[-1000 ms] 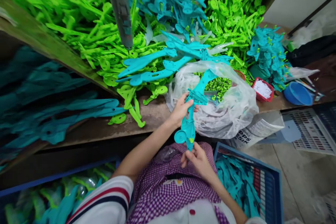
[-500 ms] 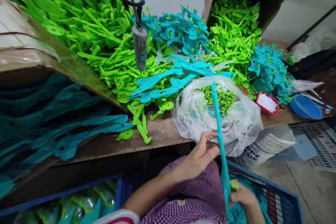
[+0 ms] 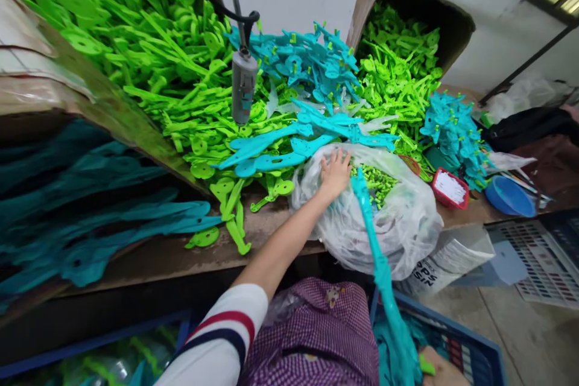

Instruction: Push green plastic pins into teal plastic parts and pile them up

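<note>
My left hand [image 3: 335,174] is stretched forward over the rim of a clear plastic bag [image 3: 325,217], its fingers apart and nothing visible in them. Inside the bag lie many small green plastic pieces [image 3: 382,184], just right of that hand. A long teal plastic part [image 3: 383,274] slants from the bag's opening down to the lower edge of the view. At its lower end, my right hand [image 3: 441,369] is closed on it, partly cut off by the frame. A bright green piece [image 3: 426,364] shows beside the right fingers.
Heaps of green plastic parts [image 3: 181,66] and teal parts [image 3: 312,60] cover the bench. A grey electric screwdriver [image 3: 244,87] hangs above them. To the right are a red basket [image 3: 459,199] of white pieces and a blue bowl [image 3: 511,196]. Below stands a blue crate [image 3: 491,350].
My left hand has left the side of the teal part and reached forward to the bag, spreading its fingers. My right hand and the teal part have moved lower and toward me.
</note>
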{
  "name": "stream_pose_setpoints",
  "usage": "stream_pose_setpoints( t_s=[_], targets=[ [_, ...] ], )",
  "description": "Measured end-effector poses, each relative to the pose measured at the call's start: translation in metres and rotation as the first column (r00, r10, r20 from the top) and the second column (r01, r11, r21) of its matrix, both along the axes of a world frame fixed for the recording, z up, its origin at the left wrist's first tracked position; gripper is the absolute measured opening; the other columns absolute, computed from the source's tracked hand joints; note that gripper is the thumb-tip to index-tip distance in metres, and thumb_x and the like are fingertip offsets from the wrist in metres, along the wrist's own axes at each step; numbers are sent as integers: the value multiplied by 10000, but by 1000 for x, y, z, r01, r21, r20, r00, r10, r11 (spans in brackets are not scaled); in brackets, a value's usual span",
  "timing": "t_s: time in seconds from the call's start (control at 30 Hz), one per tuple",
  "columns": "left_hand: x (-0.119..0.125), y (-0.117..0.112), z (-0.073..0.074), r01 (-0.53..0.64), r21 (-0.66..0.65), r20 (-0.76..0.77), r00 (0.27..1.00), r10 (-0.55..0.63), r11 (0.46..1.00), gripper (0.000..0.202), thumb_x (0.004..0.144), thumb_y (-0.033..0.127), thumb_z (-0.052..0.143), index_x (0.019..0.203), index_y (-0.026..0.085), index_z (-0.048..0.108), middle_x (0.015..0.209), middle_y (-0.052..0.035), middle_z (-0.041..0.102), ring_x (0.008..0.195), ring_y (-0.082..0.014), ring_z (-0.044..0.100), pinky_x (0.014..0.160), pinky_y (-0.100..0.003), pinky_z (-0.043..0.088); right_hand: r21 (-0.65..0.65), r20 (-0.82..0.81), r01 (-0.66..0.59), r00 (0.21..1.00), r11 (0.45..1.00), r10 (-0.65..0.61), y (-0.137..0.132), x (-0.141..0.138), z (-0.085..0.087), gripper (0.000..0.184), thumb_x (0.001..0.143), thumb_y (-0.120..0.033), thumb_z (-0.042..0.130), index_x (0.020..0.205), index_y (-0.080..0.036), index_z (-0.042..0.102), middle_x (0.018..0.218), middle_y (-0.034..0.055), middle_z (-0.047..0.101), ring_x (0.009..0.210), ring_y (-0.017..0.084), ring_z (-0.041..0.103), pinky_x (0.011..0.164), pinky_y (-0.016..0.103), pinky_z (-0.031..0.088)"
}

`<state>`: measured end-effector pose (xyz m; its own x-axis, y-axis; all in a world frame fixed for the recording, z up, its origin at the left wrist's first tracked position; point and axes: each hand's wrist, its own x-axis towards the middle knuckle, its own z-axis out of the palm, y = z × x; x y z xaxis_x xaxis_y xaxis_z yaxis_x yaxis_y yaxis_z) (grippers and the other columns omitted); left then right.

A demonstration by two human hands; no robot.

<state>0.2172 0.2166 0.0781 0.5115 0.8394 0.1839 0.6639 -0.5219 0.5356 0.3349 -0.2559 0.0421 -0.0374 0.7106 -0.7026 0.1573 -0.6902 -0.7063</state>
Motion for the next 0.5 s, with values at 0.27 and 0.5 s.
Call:
stream_pose_setpoints(
  t_s=[0.27,0.5],
  targets=[
    [-22,-21,6,110,97,-41,993,-107,989,465,930,203,435,1384,138,515,1540,-202,374,1444,-333,296,1166,-636,98,585,-95,170,985,793,-141,248,4,119,438,721,-621,742,678,-205,613,596,2,467,547,130,412,516,275,330],
    [-95,-68,16,198,211,205,949,-241,957,398,931,160,441,1299,212,585,1497,-150,444,1446,-286,321,1162,-553,281,746,-290,329,943,580,-162,580,-60,231,289,972,-445,522,905,-165,543,618,-82,365,489,24,331,509,144,312]
  ],
)
